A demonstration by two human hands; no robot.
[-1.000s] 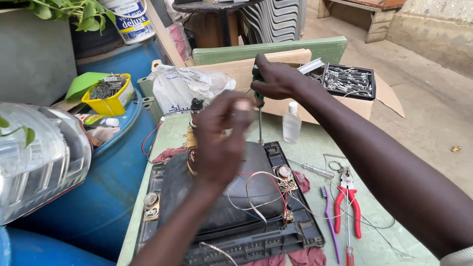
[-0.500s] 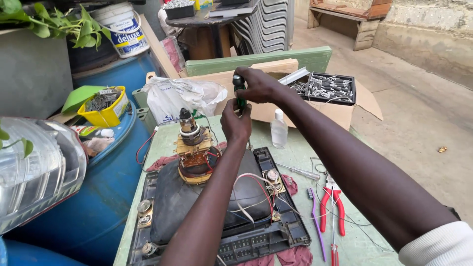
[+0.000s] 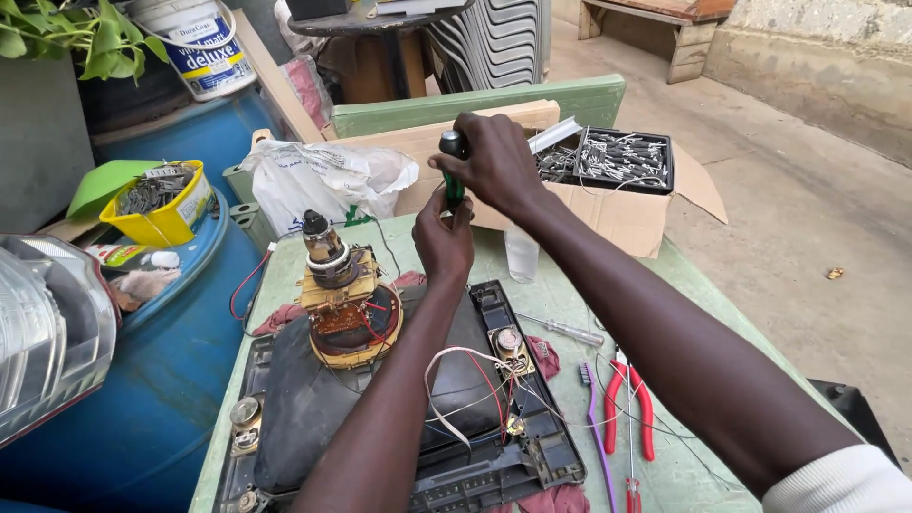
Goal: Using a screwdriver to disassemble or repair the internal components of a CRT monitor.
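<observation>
Screwdriver point(image 3: 454, 180) now stands upright over the picture tube's point(image 3: 380, 389) far edge, right hand point(image 3: 496, 163) wrapped on its handle, left hand point(image 3: 443, 245) newly pinching its shaft.

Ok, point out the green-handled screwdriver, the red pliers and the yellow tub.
green-handled screwdriver point(image 3: 455, 193), head view, green shaft between the hands.
red pliers point(image 3: 614, 389), head view, left red handle.
yellow tub point(image 3: 177, 219), head view, front wall.

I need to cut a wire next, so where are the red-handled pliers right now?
In the head view, the red-handled pliers lie on the green table at right, beside the purple toothbrush, under the right arm.
</observation>
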